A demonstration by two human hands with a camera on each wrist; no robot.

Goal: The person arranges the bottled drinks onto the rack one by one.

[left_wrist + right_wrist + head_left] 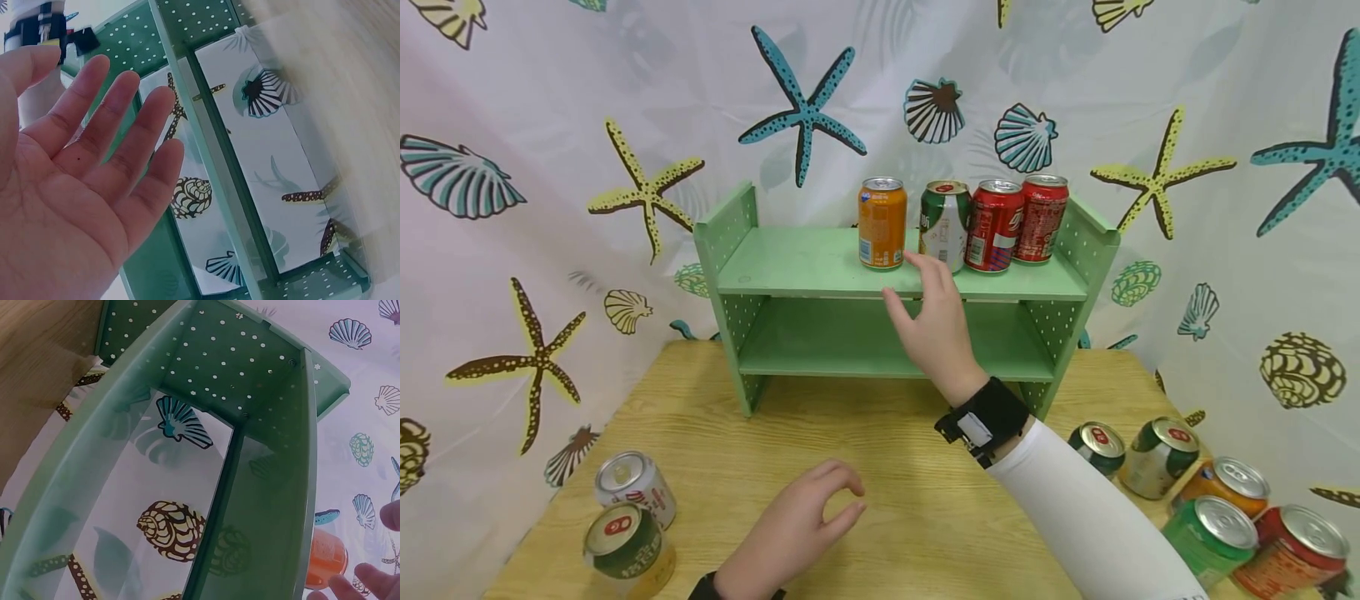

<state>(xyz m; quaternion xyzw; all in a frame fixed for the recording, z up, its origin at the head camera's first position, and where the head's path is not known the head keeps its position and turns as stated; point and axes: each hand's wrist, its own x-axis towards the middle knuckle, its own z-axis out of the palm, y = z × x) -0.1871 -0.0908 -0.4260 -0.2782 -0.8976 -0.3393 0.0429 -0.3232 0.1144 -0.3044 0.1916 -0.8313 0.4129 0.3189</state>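
Note:
An orange can point(882, 225) stands upright on the top board of a green two-tier shelf point(880, 333). Just in front of that board is my right hand point(931, 321), its thumb and fingers apart and nothing held; the fingertips are close to the orange can, and I cannot tell if they touch it. The right wrist view shows the same orange can point(326, 557) beside the fingertips. Low over the table, my left hand point(805, 521) has loosely bent fingers and holds nothing. Its bare palm point(69, 194) faces the camera in the left wrist view.
Right of the orange can stand a green-and-white can point(946, 221) and two red cans point(995, 225). Two cans point(628, 542) are at the table's left. Several more, including a green can point(1210, 537), crowd the right side. A patterned curtain point(880, 100) hangs behind.

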